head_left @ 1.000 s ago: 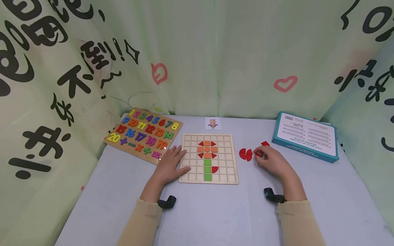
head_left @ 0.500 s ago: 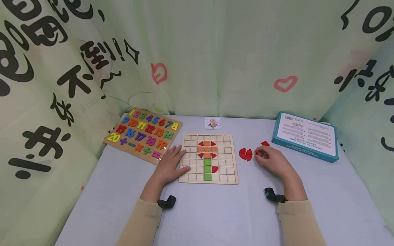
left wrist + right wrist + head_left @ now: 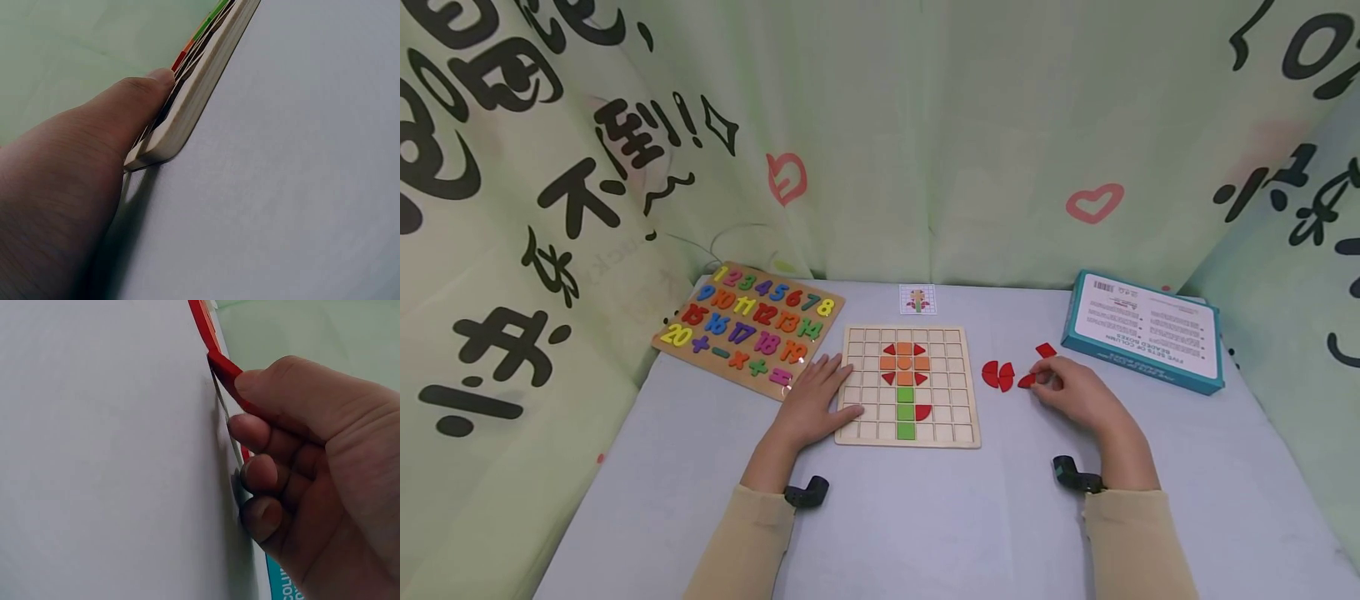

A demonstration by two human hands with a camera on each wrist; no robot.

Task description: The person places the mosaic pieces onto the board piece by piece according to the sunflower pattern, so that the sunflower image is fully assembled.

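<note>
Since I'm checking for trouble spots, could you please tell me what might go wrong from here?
The right hand pinches a red piece near loose red pieces and might nudge them. The left hand rests on the grid board at its edge and could shift it, jostling coloured tiles.

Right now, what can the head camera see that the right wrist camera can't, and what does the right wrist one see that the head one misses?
Only the head view shows the left hand, the number board, the little pattern card and the green squares on the grid board.

Only the right wrist view clearly shows three fingertips of the right hand curled in below.

Both show that hand pinching a red piece, plus the teal box, white tabletop and green curtain.
</note>
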